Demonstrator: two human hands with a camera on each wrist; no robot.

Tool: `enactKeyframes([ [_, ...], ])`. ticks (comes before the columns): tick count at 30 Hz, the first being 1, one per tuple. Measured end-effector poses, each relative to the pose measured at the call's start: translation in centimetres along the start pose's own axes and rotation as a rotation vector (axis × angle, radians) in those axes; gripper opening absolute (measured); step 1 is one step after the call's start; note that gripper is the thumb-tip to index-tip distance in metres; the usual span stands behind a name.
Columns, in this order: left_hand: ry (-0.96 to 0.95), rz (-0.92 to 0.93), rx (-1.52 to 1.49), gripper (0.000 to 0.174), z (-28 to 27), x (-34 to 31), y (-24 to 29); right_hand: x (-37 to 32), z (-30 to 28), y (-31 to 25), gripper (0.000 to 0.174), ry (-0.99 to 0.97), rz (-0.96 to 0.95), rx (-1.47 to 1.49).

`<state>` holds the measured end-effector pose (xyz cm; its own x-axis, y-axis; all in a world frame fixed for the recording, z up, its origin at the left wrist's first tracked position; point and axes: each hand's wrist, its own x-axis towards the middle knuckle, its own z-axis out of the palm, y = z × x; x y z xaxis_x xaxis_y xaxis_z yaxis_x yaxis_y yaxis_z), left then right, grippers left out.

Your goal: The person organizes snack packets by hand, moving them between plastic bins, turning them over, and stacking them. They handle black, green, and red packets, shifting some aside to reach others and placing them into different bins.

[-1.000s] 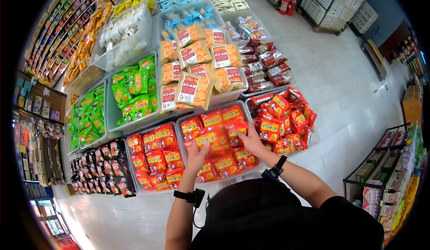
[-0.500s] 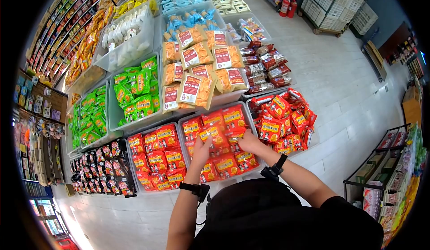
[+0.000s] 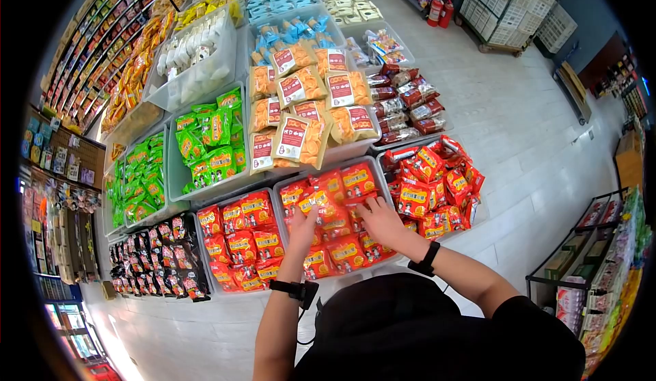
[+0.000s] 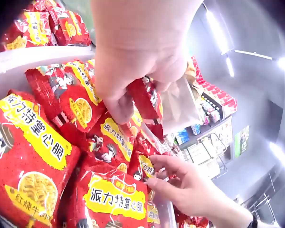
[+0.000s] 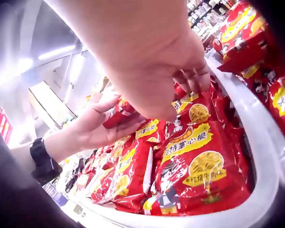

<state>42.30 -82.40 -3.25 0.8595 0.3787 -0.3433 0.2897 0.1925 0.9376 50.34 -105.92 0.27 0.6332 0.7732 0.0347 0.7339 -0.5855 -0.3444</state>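
Note:
My left hand [image 3: 302,229] holds a red snack packet [image 3: 322,203] with yellow lettering above the middle of a clear plastic bin [image 3: 281,210]. In the left wrist view, its thumb and fingers close round the packet [image 4: 146,100]. My right hand [image 3: 384,222] is over the right side of the same bin, fingers spread and touching the packets there. Seen from the left wrist, the right hand [image 4: 187,190] has its thumb and forefinger apart beside a packet. Matching red packets [image 5: 194,166] lie in rows below both hands.
More red packets fill bins to the left [image 3: 239,241] and right [image 3: 434,186]. Behind stand bins of orange snack bags [image 3: 301,142] and green packets [image 3: 212,135]. Black packets [image 3: 157,258] lie far left. A shelf rack [image 3: 581,258] stands right, across the floor.
My right hand has loosened from the packet it gripped half a second ago, its fingers now spread over the packets. My left hand keeps its packet at nearly the same spot.

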Motion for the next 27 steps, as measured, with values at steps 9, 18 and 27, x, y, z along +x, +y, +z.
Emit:
enactKeyframes([
  [9,0.034,-0.036,-0.087,0.056,0.4,-0.5,1.2,1.1,-0.4,0.6,0.042,0.006,0.016,0.063],
  [18,-0.263,-0.137,-0.157,0.039,3.2,-6.4,6.3,-1.1,-4.8,0.3,0.042,-0.136,0.361,1.336],
  [27,-0.199,0.592,1.081,0.042,3.7,-8.5,4.1,-4.9,0.8,3.3,0.049,-0.326,0.482,1.022],
])
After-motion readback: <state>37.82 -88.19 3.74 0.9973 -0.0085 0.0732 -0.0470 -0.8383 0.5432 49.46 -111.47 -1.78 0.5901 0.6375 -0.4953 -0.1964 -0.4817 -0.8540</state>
